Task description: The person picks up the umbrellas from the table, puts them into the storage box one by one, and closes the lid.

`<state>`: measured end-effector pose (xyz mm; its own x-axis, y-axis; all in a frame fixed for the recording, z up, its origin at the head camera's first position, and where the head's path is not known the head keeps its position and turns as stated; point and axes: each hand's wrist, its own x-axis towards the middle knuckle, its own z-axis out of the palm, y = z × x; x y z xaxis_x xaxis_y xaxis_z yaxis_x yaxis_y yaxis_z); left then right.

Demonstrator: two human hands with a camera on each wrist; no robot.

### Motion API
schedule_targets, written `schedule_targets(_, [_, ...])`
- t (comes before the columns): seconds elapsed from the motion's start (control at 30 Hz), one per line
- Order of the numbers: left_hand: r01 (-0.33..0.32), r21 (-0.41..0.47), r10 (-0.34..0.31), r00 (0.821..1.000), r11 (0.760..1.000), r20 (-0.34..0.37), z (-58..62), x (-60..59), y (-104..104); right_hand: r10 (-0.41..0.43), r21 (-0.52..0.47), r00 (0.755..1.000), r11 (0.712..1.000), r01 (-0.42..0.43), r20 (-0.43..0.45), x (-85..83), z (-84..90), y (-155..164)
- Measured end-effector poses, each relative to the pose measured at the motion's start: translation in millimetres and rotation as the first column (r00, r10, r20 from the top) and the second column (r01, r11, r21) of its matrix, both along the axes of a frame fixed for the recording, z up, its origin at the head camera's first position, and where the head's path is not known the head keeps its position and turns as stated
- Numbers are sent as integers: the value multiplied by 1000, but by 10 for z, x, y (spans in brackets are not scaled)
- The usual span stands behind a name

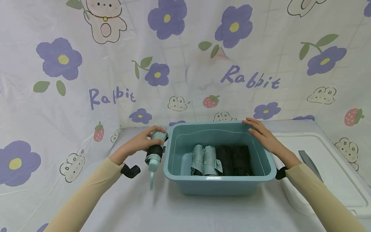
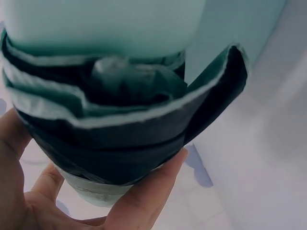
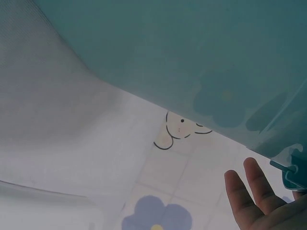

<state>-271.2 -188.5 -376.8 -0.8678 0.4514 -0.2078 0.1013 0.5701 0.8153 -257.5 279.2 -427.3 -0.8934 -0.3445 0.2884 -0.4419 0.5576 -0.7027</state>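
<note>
My left hand (image 1: 136,143) grips a folded compact umbrella (image 1: 154,150), pale green with a black band and a hanging wrist strap, just left of a blue-green plastic bin (image 1: 214,187). In the left wrist view, thumb and fingers curl round the lower part of the umbrella (image 2: 105,139), whose loose fabric flap sticks out. On the bin's right rim rests my right hand (image 1: 263,137), its fingers extended over the far corner. Inside the bin, two pale green folded umbrellas (image 1: 204,159) stand beside two black ones (image 1: 233,159).
A white lid (image 1: 333,167) with a grey handle (image 1: 310,165) lies on the table to the right, partly under my right forearm. Behind the table hangs a sheet (image 1: 185,80) printed with flowers and rabbits.
</note>
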Motion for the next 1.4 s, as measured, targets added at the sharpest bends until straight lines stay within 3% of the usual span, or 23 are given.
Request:
schedule_targets(0.4, [14, 30, -14, 1000, 999, 0, 138, 31, 104, -2, 2, 1000, 1000, 2, 4, 9, 21, -6])
schedule_targets(0.67, [31, 48, -32, 999, 998, 8, 231, 52, 172, 5, -13, 1000, 1000, -4, 23, 148, 193, -103])
schedule_targets(0.93, [47, 54, -47, 999, 997, -9, 323, 70, 220, 2, 1, 1000, 1000, -2, 5, 20, 17, -11])
schedule_targets(1.4, [26, 92, -25, 1000, 995, -8, 444, 51, 381, -5, 15, 1000, 1000, 5, 12, -4, -1, 1])
